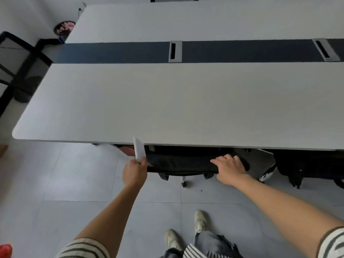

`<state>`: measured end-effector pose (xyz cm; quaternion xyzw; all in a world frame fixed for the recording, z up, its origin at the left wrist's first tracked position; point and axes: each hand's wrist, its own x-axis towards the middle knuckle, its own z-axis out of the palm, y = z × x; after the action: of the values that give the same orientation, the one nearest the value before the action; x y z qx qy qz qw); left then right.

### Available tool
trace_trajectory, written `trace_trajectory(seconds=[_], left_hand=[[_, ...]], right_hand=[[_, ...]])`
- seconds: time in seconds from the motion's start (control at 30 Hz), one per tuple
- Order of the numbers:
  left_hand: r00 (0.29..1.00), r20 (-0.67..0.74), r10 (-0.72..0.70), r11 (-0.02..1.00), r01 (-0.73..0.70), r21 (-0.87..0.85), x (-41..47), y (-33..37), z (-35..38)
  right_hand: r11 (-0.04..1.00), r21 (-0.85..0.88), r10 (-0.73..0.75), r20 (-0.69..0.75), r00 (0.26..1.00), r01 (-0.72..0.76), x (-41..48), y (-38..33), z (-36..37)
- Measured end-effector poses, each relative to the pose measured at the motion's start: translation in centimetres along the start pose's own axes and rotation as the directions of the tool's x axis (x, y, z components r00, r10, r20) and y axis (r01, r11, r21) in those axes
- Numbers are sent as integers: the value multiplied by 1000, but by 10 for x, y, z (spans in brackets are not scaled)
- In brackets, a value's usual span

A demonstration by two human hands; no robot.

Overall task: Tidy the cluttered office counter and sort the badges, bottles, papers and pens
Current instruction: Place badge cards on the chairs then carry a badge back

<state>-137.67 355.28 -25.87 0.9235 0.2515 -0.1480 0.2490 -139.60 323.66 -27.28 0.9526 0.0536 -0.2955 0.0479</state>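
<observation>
Our shoes (200,220) face a black chair (182,162) tucked under the desk (167,101); our right hand (229,169) curls over its back, left hand (135,172) pinches a blurred white paper (139,151).

- A long white desk (167,101) was seen, split by a dark grey strip (111,53) fitted with cable ports (175,51).
- A black mesh office chair (178,163) was tucked under its near edge.
- The floor (74,183) was laid with pale grey tiles.

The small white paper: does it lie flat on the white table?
No, the left hand holds the small white paper before the edge of the white table.
</observation>
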Motion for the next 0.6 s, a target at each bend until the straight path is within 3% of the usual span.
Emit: trace_trajectory(seconds=[0.13,0.27,0.37,0.6], left_hand=[[996,33,-81,969,87,-231,10,-1,-10],[972,148,-185,756,237,-611,6,-11,-36],[955,186,-231,624,292,-724,1,-28,-70],[930,127,-344,347,252,-903,0,-123,-173]], right_hand=[[990,-16,-138,99,985,140,16,3,-18],[957,68,-291,225,930,283,19,-20,-52],[917,174,-389,190,902,359,27,-68,-83],[793,31,-609,73,790,608,52,-231,-151]])
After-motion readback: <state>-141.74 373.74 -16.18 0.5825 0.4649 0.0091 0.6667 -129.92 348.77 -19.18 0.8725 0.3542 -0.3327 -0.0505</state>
